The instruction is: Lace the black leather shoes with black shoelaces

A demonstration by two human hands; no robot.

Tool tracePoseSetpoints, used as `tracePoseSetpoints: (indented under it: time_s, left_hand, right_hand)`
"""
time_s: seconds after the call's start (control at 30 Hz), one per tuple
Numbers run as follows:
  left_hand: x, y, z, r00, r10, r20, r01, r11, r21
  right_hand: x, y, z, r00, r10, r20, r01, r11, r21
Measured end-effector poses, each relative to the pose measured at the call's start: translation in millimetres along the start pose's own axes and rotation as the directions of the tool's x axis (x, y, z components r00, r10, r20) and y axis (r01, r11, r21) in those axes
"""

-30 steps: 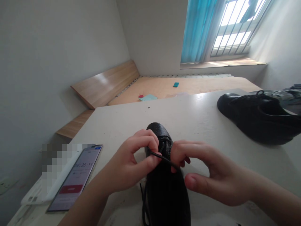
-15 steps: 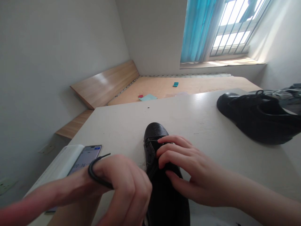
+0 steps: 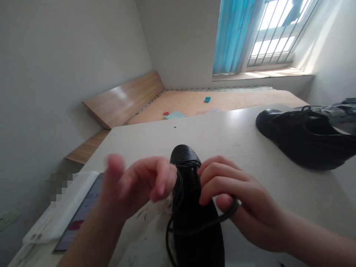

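Note:
A black lace-up shoe [image 3: 184, 152] lies on the white table with its toe pointing away from me. My right hand [image 3: 236, 189] is at the shoe's right side, its fingers by the lacing and its thumb bent in with a black shoelace [image 3: 200, 228] pinched there. From that pinch the lace runs left across the shoe's opening and loops down its left side. Over the shoe's left edge hovers my left hand [image 3: 141, 181], slightly blurred, its thumb apart from the half-curled fingers and nothing visible in it.
Another black shoe [image 3: 297, 137] stands at the right, in front of grey cloth [image 3: 339, 111]. At the left a phone [image 3: 79, 215] leans against a white object [image 3: 62, 207]. Beyond the table's far edge is a wooden bed [image 3: 189, 100] with small coloured items on it.
The shoelace that hung around my left hand now stretches over the shoe to my right hand. My left hand has turned and lifted its thumb. My right thumb has closed on the lace.

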State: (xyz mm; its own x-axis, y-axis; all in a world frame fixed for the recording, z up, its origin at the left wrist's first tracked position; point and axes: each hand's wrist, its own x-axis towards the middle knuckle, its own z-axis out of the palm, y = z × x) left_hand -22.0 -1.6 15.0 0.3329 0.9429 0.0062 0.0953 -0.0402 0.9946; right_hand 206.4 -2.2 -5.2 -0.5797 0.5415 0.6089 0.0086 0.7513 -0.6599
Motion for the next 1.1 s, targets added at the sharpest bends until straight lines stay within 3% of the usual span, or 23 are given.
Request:
tracePoseSetpoints:
  time_s: [0.03,0.13,0.23,0.33,0.43,0.5,0.6,0.67,0.73,0.8,0.87,1.0,1.1]
  left_hand:
    - [2,0,3.0,0.999,0.004,-0.042,-0.005,1.000,-0.016]
    - [11,-5,7.5,0.977,0.021,-0.212,0.032,0.969,0.246]
    - [14,-11,9.6,0.985,-0.004,-0.171,0.073,0.914,0.398]
    - [12,-13,11.4,0.988,0.015,-0.153,0.060,0.880,0.472]
    - [11,-12,12.4,0.988,0.055,-0.147,0.040,0.819,0.573]
    - [11,-11,12.5,0.987,0.080,-0.139,0.025,0.780,0.626]
    - [11,-12,12.1,0.985,0.109,-0.136,0.007,0.753,0.658]
    - [12,-13,11.7,0.989,0.089,-0.117,0.003,0.785,0.620]
    - [12,-14,11.7,0.994,0.060,-0.094,0.003,0.827,0.562]
    - [13,-15,12.2,0.996,0.041,-0.084,0.008,0.861,0.509]
    - [13,-15,12.8,0.996,0.033,-0.081,0.008,0.885,0.466]
    - [11,-14,11.0,0.997,0.037,-0.072,-0.006,0.922,0.386]
    - [10,-13,7.2,0.997,0.066,-0.051,-0.051,0.968,0.245]
  right_hand:
    - [0,-1,-4,0.999,0.033,-0.035,-0.031,0.998,0.055]
    - [0,-3,-14,0.974,0.193,-0.122,-0.165,0.964,0.206]
    - [3,-3,-21,0.929,0.332,-0.165,-0.252,0.891,0.377]
    - [8,-1,-24,0.890,0.445,-0.103,-0.314,0.761,0.568]
    - [11,4,-25,0.824,0.566,0.037,-0.466,0.638,0.613]
    - [11,10,-23,0.736,0.662,0.141,-0.638,0.609,0.472]
    - [10,19,-23,0.550,0.812,0.195,-0.832,0.553,0.043]
    - [10,24,-26,0.425,0.864,0.271,-0.863,0.477,-0.169]
    - [9,29,-32,0.313,0.865,0.392,-0.858,0.435,-0.273]
    - [8,34,-37,0.263,0.848,0.460,-0.831,0.442,-0.339]
    - [6,41,-39,0.329,0.850,0.411,-0.783,0.489,-0.384]
    - [2,53,-34,0.621,0.760,0.190,-0.667,0.640,-0.380]
    - [2,54,-30,0.753,0.658,-0.026,-0.636,0.717,-0.287]
